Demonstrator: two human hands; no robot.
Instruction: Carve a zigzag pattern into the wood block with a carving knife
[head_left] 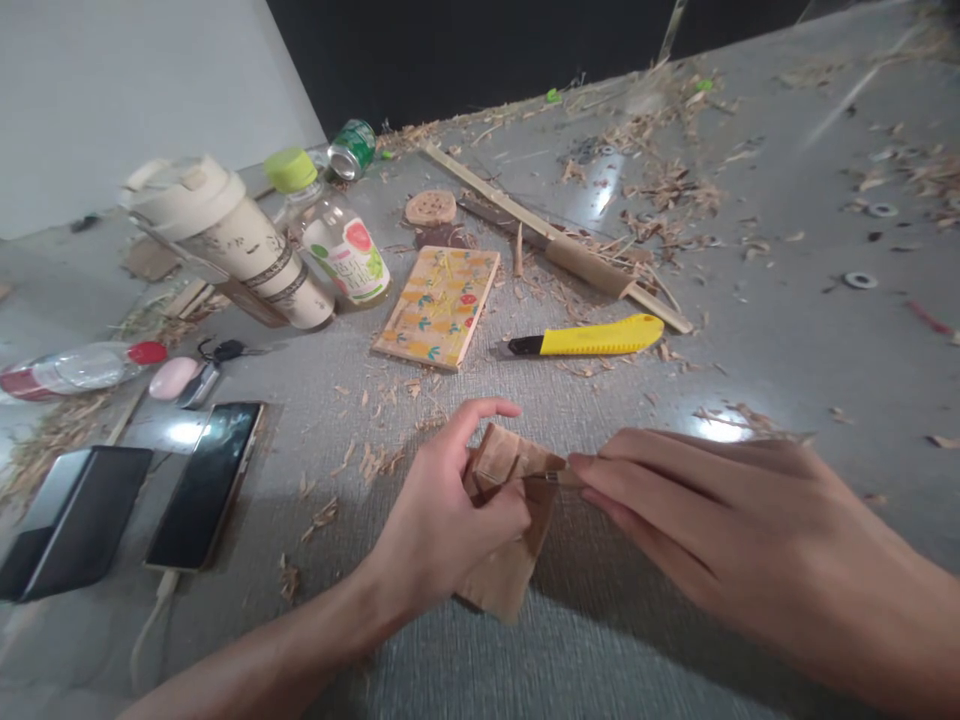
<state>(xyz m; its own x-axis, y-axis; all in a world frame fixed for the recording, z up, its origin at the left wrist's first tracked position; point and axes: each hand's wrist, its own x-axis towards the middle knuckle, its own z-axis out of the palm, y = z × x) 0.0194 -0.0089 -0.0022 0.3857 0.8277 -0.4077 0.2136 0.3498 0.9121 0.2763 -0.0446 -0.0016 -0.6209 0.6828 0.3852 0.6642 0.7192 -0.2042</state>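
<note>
A small block of wood lies near the front of the table, tilted, with cut marks on its upper part. My left hand is closed around the block's left side, thumb across its face and index finger curved past the top end. In my right hand is a slim carving knife, pinched close to its metal collar. Its blade points left and meets the block's face by my left thumb; the very tip is hard to make out. Most of the knife's handle is hidden by my fingers.
Beyond my hands lie a yellow utility knife, a painted board and long wooden strips. A tumbler, a juice bottle and a phone are at left. Wood shavings litter the table.
</note>
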